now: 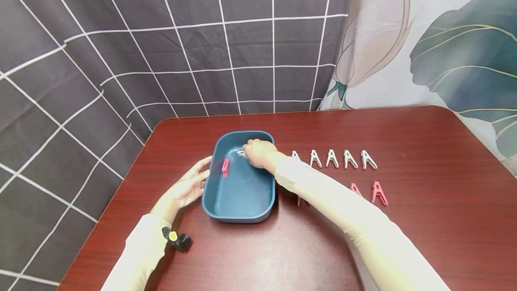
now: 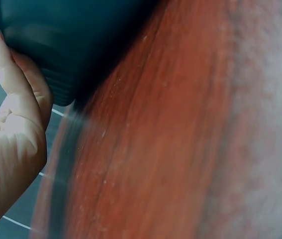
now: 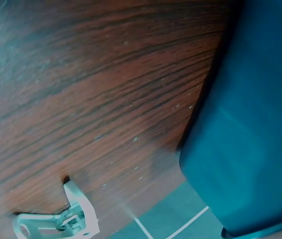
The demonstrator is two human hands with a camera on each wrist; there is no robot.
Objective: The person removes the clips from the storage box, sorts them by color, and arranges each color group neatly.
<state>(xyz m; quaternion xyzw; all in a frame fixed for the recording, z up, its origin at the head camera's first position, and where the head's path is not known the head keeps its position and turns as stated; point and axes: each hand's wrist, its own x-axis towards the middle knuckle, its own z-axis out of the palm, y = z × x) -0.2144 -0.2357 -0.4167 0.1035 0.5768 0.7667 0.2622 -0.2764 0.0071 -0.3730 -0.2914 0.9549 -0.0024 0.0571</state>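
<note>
White plastic clothes peg (image 1: pixel 242 154) sits pinched in the curled fingers of the right hand (image 1: pixel 258 153), low inside the dark blue rectangular plastic tub (image 1: pixel 238 205) on the reddish-brown wooden bench (image 1: pixel 404 138). A pink peg (image 1: pixel 225 167) lies in the tub too. The left hand (image 1: pixel 187 187), fingers straight, presses the tub's outer wall. More white pegs (image 1: pixel 349 159) and pink pegs (image 1: pixel 378 192) lie in rows to the right.

Glossy dark wood table (image 1: pixel 404 138), smooth matt blue plastic tub (image 1: pixel 238 192).
</note>
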